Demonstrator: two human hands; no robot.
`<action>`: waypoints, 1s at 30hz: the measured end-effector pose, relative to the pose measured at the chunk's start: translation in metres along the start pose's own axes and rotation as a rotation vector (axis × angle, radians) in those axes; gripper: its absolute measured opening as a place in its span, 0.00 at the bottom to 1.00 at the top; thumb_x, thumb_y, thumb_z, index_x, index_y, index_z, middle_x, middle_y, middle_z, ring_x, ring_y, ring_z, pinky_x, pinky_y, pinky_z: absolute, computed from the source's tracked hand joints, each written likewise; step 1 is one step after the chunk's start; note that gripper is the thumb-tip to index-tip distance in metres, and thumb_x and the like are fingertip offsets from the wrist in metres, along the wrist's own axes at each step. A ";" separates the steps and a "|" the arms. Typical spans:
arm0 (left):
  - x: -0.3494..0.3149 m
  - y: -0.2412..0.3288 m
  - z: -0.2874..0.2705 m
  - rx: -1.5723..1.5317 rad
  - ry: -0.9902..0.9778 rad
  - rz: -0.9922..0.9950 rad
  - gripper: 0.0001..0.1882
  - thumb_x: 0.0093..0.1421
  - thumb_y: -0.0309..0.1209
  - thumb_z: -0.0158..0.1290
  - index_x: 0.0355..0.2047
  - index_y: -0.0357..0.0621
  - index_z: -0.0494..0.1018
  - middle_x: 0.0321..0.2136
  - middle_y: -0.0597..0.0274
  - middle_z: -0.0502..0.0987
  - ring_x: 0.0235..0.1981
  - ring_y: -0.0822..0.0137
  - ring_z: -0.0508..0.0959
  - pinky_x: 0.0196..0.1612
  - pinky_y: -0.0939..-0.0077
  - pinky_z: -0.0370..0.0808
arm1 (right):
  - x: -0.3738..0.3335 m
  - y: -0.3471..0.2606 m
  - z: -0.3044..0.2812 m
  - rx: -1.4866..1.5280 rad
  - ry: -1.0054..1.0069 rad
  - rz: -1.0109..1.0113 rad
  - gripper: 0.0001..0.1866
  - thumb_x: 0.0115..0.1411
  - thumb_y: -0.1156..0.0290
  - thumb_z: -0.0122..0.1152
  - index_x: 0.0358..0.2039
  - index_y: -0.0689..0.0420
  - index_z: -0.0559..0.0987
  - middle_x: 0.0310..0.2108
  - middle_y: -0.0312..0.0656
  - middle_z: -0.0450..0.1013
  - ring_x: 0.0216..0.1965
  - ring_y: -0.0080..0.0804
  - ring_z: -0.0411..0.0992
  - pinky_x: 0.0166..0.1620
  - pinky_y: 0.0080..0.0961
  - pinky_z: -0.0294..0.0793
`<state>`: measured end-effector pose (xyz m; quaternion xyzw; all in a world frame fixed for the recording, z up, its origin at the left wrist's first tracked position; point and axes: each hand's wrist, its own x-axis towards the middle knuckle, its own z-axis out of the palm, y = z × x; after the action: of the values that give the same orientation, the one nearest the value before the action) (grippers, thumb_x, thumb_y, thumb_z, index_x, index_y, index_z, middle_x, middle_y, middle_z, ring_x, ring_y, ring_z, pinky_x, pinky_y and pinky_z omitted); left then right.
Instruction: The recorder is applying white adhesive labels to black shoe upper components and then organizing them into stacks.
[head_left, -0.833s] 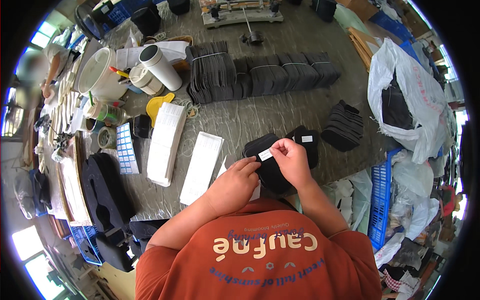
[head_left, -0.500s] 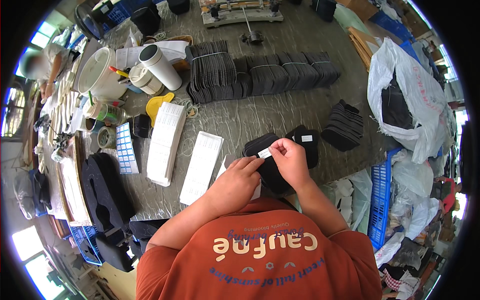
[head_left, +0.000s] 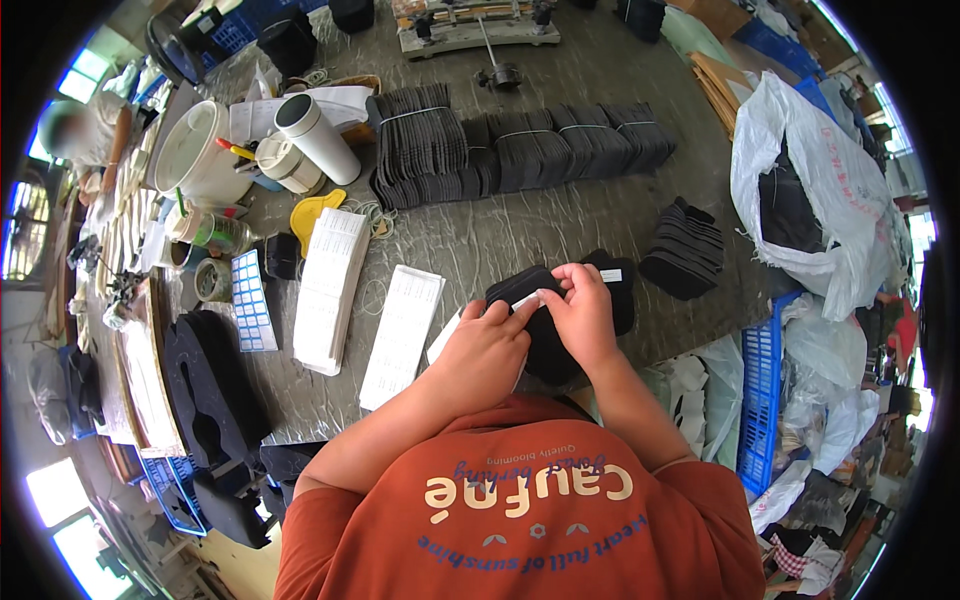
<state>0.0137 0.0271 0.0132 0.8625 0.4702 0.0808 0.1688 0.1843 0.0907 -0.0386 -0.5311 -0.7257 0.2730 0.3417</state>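
A small white label point(head_left: 524, 300) lies on the top piece of a stack of black rounded pads point(head_left: 553, 352) at the table's near side. My right hand point(head_left: 583, 318) pinches at the label's right end with thumb and forefinger. From the left, my left hand point(head_left: 484, 345) reaches over the pads, fingers apart, its forefingertip touching down by the label. Just to the right sits another black pad pile point(head_left: 621, 305) with a white label on top. Sheets of printed white labels point(head_left: 402, 330) lie left of my left hand; one white sheet is partly hidden beneath that hand.
Tied bundles of black pads point(head_left: 535, 155) form a row at the back, with a loose fanned stack point(head_left: 685, 250) on the right. More label strips point(head_left: 332, 290), a white tumbler point(head_left: 318, 138) and a bucket point(head_left: 205, 150) stand left. A white sack point(head_left: 850, 200) fills the right side. Another person works far left.
My left hand has shifted slightly, its fingers more spread and the forefinger extended toward the label. My right fingers have moved a little and now cover more of the label's right end.
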 end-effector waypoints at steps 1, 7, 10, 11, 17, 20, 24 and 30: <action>0.002 -0.001 0.001 -0.005 -0.003 0.004 0.07 0.55 0.30 0.51 0.27 0.39 0.76 0.55 0.54 0.70 0.41 0.62 0.70 0.51 0.63 0.66 | 0.001 0.000 0.000 0.034 0.000 0.003 0.14 0.47 0.78 0.68 0.33 0.62 0.72 0.27 0.44 0.71 0.28 0.39 0.72 0.33 0.29 0.72; -0.012 -0.013 -0.003 -0.219 0.044 -0.006 0.07 0.55 0.29 0.54 0.27 0.37 0.76 0.56 0.56 0.70 0.47 0.58 0.70 0.51 0.62 0.68 | 0.010 0.013 -0.014 0.155 -0.054 0.126 0.09 0.53 0.78 0.64 0.28 0.61 0.70 0.20 0.43 0.69 0.21 0.31 0.68 0.28 0.27 0.68; -0.019 -0.016 -0.005 -0.342 0.070 -0.053 0.06 0.55 0.27 0.55 0.28 0.36 0.76 0.53 0.54 0.73 0.53 0.56 0.69 0.53 0.61 0.68 | 0.023 0.030 -0.039 0.116 0.023 0.184 0.09 0.55 0.78 0.61 0.27 0.60 0.68 0.15 0.40 0.66 0.19 0.22 0.62 0.26 0.24 0.65; -0.018 -0.018 -0.006 -0.417 0.087 -0.091 0.06 0.56 0.27 0.54 0.28 0.36 0.75 0.50 0.52 0.74 0.50 0.55 0.71 0.50 0.62 0.70 | 0.026 0.046 -0.048 0.108 0.028 0.247 0.08 0.55 0.78 0.61 0.28 0.60 0.68 0.17 0.40 0.67 0.20 0.24 0.64 0.27 0.25 0.66; -0.011 -0.009 -0.019 -0.624 0.102 -0.458 0.08 0.58 0.29 0.54 0.28 0.35 0.74 0.32 0.50 0.78 0.32 0.59 0.77 0.36 0.71 0.73 | 0.014 0.005 -0.054 0.158 -0.005 0.031 0.10 0.56 0.76 0.62 0.37 0.60 0.71 0.31 0.43 0.74 0.30 0.32 0.74 0.37 0.27 0.73; -0.009 -0.005 -0.022 -0.789 0.086 -0.571 0.08 0.58 0.29 0.55 0.30 0.35 0.75 0.26 0.56 0.77 0.27 0.69 0.76 0.33 0.76 0.72 | -0.012 -0.041 -0.032 0.672 -0.382 0.145 0.09 0.53 0.81 0.63 0.33 0.60 0.73 0.28 0.36 0.71 0.31 0.18 0.72 0.35 0.18 0.72; -0.016 -0.009 -0.016 -1.243 0.131 -0.464 0.09 0.55 0.24 0.59 0.36 0.35 0.76 0.26 0.67 0.76 0.27 0.80 0.73 0.32 0.79 0.72 | -0.008 -0.033 -0.024 0.566 -0.312 0.027 0.06 0.54 0.84 0.60 0.32 0.60 0.74 0.29 0.37 0.73 0.30 0.22 0.72 0.33 0.20 0.72; -0.024 -0.011 -0.015 -1.339 0.184 -0.515 0.07 0.55 0.22 0.59 0.35 0.35 0.77 0.27 0.68 0.78 0.28 0.81 0.74 0.32 0.85 0.72 | -0.006 -0.055 -0.034 0.244 -0.160 -0.364 0.10 0.51 0.85 0.55 0.34 0.60 0.77 0.37 0.44 0.72 0.38 0.42 0.71 0.40 0.31 0.71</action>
<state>-0.0126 0.0158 0.0232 0.4256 0.5205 0.3815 0.6343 0.1802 0.0705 0.0232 -0.3229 -0.7960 0.3336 0.3884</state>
